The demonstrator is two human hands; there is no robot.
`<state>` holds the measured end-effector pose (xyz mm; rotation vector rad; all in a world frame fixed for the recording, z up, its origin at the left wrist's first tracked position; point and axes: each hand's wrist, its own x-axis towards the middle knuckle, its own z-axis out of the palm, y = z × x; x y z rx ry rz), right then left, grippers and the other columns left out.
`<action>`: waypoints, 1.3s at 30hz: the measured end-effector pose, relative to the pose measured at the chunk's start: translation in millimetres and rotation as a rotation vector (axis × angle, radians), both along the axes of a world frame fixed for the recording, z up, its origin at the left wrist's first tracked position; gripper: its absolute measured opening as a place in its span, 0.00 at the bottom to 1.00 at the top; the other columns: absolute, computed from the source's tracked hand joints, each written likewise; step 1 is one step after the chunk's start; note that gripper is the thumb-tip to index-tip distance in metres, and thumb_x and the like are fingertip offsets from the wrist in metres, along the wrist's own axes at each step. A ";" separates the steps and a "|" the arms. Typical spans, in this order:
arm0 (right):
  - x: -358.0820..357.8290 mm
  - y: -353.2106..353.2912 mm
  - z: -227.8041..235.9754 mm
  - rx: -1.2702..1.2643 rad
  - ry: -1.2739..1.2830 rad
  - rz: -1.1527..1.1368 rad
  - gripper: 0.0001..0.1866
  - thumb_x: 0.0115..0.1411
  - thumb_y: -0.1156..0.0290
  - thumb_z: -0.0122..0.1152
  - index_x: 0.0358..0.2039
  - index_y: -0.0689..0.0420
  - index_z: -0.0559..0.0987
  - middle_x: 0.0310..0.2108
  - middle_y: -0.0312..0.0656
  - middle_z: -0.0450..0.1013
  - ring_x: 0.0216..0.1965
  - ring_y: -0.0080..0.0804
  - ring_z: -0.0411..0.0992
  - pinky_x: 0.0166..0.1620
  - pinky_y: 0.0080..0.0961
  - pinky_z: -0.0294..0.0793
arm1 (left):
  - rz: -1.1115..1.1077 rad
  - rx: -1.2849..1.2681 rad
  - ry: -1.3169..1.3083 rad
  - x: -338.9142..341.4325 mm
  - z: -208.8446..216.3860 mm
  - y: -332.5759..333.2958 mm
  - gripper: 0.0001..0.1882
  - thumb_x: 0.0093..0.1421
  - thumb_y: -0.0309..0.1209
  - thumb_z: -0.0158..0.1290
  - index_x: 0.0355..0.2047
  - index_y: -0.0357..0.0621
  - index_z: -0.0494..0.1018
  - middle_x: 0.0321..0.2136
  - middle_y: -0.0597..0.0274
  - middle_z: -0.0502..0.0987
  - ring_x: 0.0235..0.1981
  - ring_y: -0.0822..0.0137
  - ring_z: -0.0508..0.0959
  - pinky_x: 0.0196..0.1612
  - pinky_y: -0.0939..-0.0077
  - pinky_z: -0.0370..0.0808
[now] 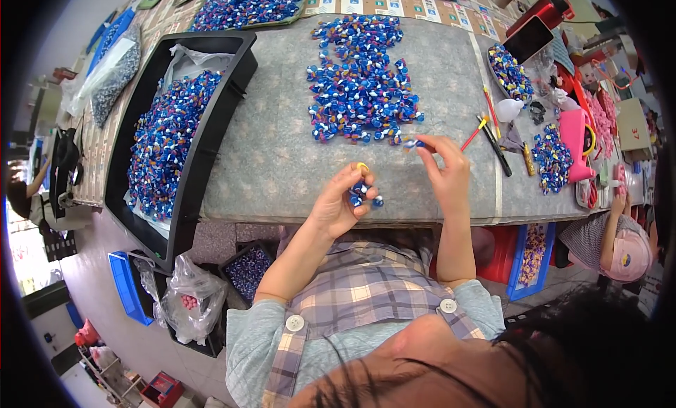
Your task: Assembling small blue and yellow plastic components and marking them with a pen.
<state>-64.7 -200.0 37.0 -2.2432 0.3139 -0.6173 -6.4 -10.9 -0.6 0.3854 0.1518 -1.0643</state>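
A pile of small glossy blue pieces [362, 91] with white, orange and purple parts spreads over the grey table cover [267, 140] in front of me. My left hand [336, 205], near the table's front edge, is curled around several of these blue pieces [359, 192]. Something yellow shows at its fingertips. Just off the pile's near right corner, my right hand [451, 174] pinches a small blue-and-white piece [417, 144] between thumb and fingers. The pieces are too small to name their exact kind.
On the left, a black tray [184, 179] holds many more blue pieces. Pens [497, 151], a yellow tube [528, 159] and a pink holder [579, 147] lie to the right. A phone [529, 39] leans behind them. Another person wearing a pink cap [627, 253] sits at far right.
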 end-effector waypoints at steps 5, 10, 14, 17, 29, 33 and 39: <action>-8.7 7.6 6.8 0.273 -0.029 0.238 0.08 0.50 0.77 0.56 0.33 0.62 0.77 0.29 0.40 0.72 0.32 0.27 0.70 0.37 0.20 0.67 | -0.225 0.138 -0.282 -7.2 -0.9 0.1 0.05 0.56 0.31 0.50 0.30 0.44 0.67 0.24 0.64 0.68 0.25 0.74 0.69 0.13 0.88 0.61; -12.0 7.4 3.9 0.314 -0.036 0.244 0.08 0.52 0.75 0.56 0.33 0.62 0.76 0.31 0.41 0.71 0.34 0.27 0.69 0.39 0.20 0.66 | -0.140 0.518 -1.508 -17.5 8.1 -13.8 0.06 0.51 0.28 0.55 0.27 0.41 0.71 0.20 0.64 0.69 0.24 0.73 0.70 0.21 0.82 0.65; -16.3 12.2 6.7 0.350 -0.068 0.277 0.08 0.52 0.74 0.55 0.34 0.62 0.77 0.32 0.42 0.72 0.36 0.30 0.69 0.41 0.22 0.65 | 0.033 0.802 -1.560 -0.5 6.8 -32.0 0.07 0.48 0.28 0.57 0.26 0.40 0.71 0.22 0.64 0.69 0.24 0.71 0.70 0.24 0.80 0.66; -17.4 13.4 12.1 0.298 -0.096 0.314 0.09 0.52 0.73 0.56 0.33 0.62 0.77 0.32 0.42 0.72 0.36 0.32 0.69 0.41 0.24 0.65 | -0.031 0.567 -1.140 14.6 11.6 -19.8 0.08 0.54 0.33 0.52 0.27 0.40 0.71 0.19 0.65 0.69 0.19 0.74 0.69 0.19 0.82 0.64; -16.4 25.4 14.7 0.348 -0.073 0.406 0.18 0.44 0.67 0.64 0.37 0.60 0.76 0.33 0.42 0.72 0.37 0.34 0.69 0.41 0.27 0.67 | -0.269 0.175 -0.412 -3.0 17.2 -3.2 0.16 0.50 0.38 0.57 0.33 0.40 0.70 0.20 0.69 0.68 0.18 0.80 0.67 0.14 0.89 0.60; -18.4 24.8 5.0 0.347 -0.046 0.405 0.19 0.43 0.66 0.66 0.36 0.62 0.76 0.33 0.42 0.72 0.37 0.32 0.69 0.41 0.25 0.66 | -0.211 0.331 -0.548 -6.7 17.3 -1.6 0.17 0.47 0.36 0.60 0.33 0.42 0.69 0.21 0.69 0.69 0.18 0.80 0.67 0.14 0.90 0.60; -18.7 26.5 0.2 0.311 -0.086 0.346 0.13 0.41 0.74 0.65 0.32 0.58 0.78 0.28 0.41 0.73 0.31 0.32 0.70 0.36 0.25 0.67 | 0.023 0.634 -1.291 -4.5 26.0 -1.7 0.15 0.42 0.30 0.63 0.28 0.41 0.70 0.23 0.69 0.69 0.23 0.80 0.67 0.23 0.85 0.62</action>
